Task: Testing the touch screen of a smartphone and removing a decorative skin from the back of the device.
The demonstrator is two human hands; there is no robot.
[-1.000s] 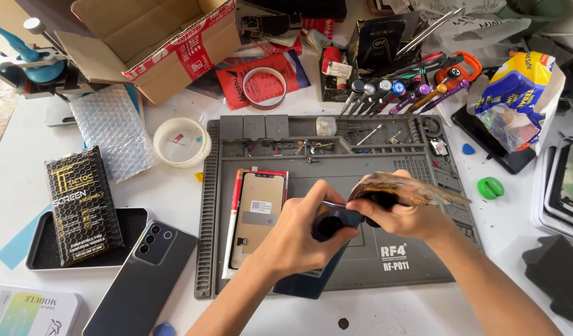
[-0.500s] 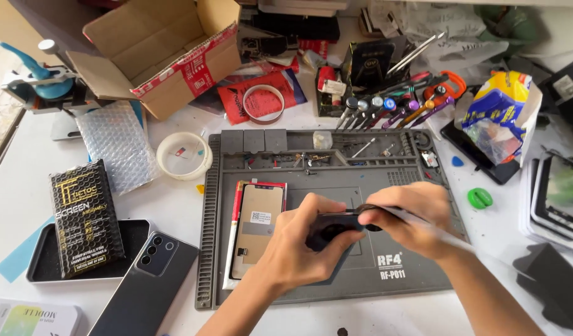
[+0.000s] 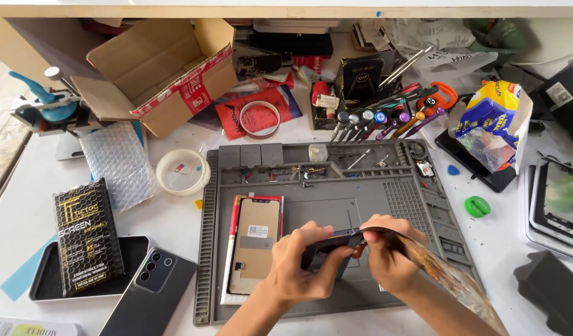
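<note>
My left hand (image 3: 297,266) grips a dark phone (image 3: 329,247), held on edge above the grey repair mat (image 3: 411,205). My right hand (image 3: 391,256) pinches a thin, flexible patterned card (image 3: 449,275) whose tip meets the phone's upper right end. The card bends down and away toward the lower right. A replacement screen panel (image 3: 255,246) with a red border lies face down on the mat just left of my hands.
A grey phone back cover (image 3: 148,285), a black box (image 3: 87,236) on a black tray (image 3: 41,283), a tape roll (image 3: 182,172) and an open cardboard box (image 3: 156,68) lie left. Screwdrivers (image 3: 373,121), a green pick (image 3: 477,206), a colourful bag (image 3: 492,121) and stacked screens (image 3: 557,205) sit behind and right.
Both hands have moved lower and nearer to me over the mat. The card now bends out from the phone's end. My view has tilted upward toward the shelf.
</note>
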